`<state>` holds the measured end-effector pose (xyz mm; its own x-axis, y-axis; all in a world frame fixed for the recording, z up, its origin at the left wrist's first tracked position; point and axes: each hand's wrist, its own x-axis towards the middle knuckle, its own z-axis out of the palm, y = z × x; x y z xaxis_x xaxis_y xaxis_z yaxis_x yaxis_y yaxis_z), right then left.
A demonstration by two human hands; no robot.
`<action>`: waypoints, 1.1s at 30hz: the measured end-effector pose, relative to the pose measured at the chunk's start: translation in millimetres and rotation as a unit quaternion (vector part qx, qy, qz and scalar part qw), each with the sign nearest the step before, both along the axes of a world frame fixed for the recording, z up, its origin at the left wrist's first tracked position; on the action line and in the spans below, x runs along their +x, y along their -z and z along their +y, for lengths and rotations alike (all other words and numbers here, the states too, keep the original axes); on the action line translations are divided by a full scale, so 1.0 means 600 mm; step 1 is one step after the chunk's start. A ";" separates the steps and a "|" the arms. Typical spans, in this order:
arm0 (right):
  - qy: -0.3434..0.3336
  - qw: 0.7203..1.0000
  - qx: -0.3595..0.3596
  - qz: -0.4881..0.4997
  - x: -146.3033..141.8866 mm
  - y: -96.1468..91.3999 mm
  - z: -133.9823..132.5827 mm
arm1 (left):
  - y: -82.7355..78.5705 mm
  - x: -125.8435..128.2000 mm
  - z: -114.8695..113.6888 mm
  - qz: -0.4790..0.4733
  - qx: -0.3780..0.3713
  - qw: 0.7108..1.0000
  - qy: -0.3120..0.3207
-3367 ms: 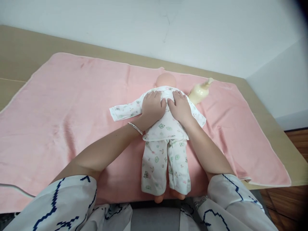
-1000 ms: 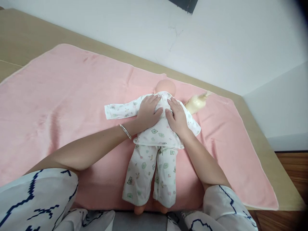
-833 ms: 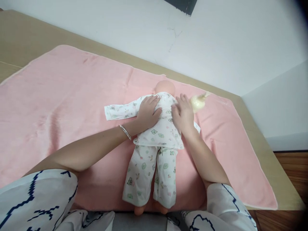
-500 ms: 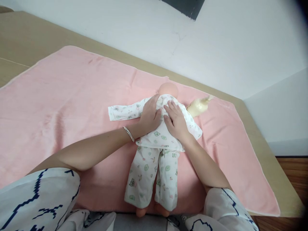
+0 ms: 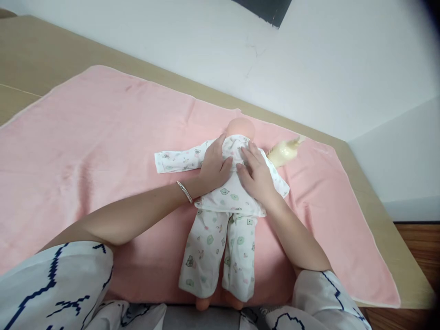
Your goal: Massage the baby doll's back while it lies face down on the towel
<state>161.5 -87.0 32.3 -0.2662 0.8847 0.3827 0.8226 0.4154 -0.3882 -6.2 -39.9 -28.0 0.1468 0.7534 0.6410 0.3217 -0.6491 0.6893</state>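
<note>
A baby doll [image 5: 225, 197] lies on a pink blanket [image 5: 120, 128], its feet toward me and its bald head at the far end. It wears a white printed top and matching trousers. My left hand [image 5: 216, 166] rests along the left side of the doll's upper body, thumb apart from the fingers. On the right side of the chest or back, I cannot tell which, lies my right hand [image 5: 257, 176] with fingers spread. Neither hand holds anything. Just right of the doll's shoulder a cream pump bottle [image 5: 283, 153] lies on its side.
The blanket covers much of a wooden table [image 5: 388, 238], whose edge shows at the right. A white wall [image 5: 309, 68] runs along the far side, with a dark panel [image 5: 270, 10] on it. Brown wooden floor [image 5: 417, 247] is visible beyond the table's right end.
My right hand has slid slightly to the right over the doll's top, its fingers still spread. My left hand has hardly moved, and the doll stays in place.
</note>
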 end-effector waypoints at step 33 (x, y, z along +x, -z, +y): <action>0.139 0.988 0.023 0.069 0.154 -0.134 0.011 | -0.201 0.160 -0.053 -0.321 -0.519 0.739 0.284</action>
<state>253.7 -80.2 112.5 0.0424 0.8969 0.4402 0.8482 0.2005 -0.4903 89.5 -71.4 92.4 0.5450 0.8221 -0.1646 -0.4098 0.4324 0.8032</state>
